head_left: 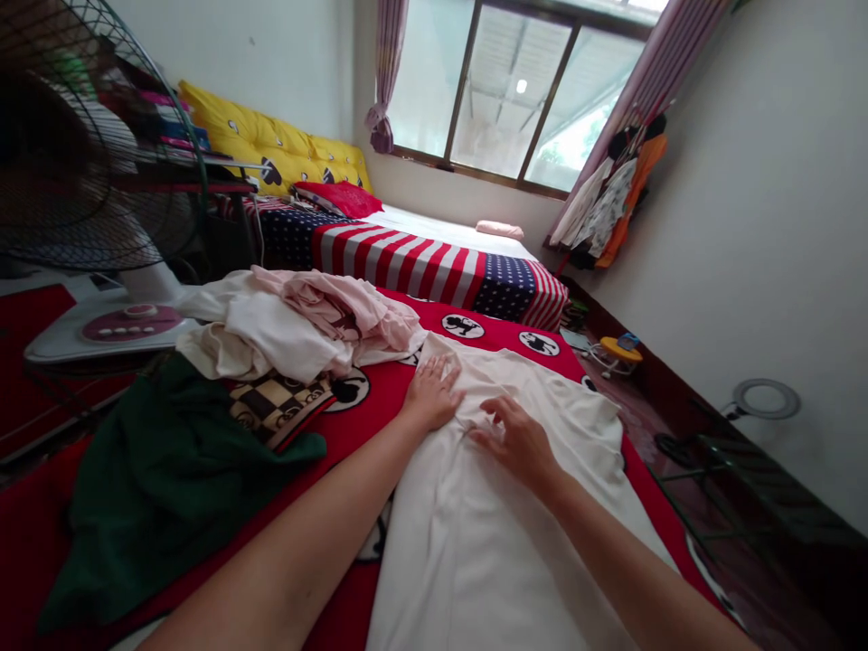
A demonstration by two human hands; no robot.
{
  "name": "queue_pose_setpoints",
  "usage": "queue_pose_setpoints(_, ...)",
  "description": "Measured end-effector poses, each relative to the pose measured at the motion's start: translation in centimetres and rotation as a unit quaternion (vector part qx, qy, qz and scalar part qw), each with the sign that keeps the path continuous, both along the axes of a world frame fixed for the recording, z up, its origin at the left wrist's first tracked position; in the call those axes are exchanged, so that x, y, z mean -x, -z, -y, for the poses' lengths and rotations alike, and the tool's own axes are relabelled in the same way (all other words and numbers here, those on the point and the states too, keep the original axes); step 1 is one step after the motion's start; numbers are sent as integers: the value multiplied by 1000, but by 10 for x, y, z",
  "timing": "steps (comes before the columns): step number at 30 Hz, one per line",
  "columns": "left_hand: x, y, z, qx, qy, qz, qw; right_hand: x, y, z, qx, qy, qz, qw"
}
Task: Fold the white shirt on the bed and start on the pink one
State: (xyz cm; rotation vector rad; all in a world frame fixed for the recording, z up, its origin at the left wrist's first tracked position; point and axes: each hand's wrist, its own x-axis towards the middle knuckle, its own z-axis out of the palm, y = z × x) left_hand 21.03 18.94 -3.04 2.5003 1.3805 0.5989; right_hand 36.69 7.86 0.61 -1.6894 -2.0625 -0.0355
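The white garment point(467, 542) is smooth, creased cloth with a soft matt finish, over a red printed cloth sheet point(376, 407). Left of the white garment are a matt dark green garment point(163, 488) of rumpled cloth and a fan point(146, 282) with a smooth plastic base and wire cage. Beyond the white garment, the window point(508, 99) has glass panes.

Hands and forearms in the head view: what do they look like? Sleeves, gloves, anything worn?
Left forearm and right forearm are bare, no sleeves in frame. Left hand and right hand are ungloved. No watch or bracelet visible; blur could hide a thin ring.
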Motion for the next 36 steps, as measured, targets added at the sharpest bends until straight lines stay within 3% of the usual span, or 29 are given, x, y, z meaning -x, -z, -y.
queue_pose_setpoints(2, 0, -1, -2, 8, 4, 6, 1000, 8, 2, 12, 47, -28, 39, 998)
queue_pose_setpoints(5, 3, -4, -4, 21, 20, 23, 999, 16, 1, 30, 91, -15, 34, 995)
queue_pose_setpoints(9, 19, -12, 3, 31, 57, 63, 996, 35, -6, 81, 97, -10, -26, 995)
queue_pose_setpoints(15, 53, -21, 47, 18, 127, 131, 983, 78, -13, 187, 165, -100, -127, 973)
queue_pose_setpoints(19, 64, -22, 75, 10, 129, 153, 980, 108, -9, 228, 177, -127, -149, 965)
queue_pose_setpoints(24, 63, -26, 99, 17, 130, 122, 984, 138, 2, 243, 137, -132, -147, 971)
queue_pose_setpoints(28, 56, -35, 111, 25, 93, 71, 993, 145, 8, 240, 125, -127, -189, 966)
queue_pose_setpoints(36, 24, -45, 101, 32, -25, -14, 999, 138, 12, 236, 113, -152, -280, 941)
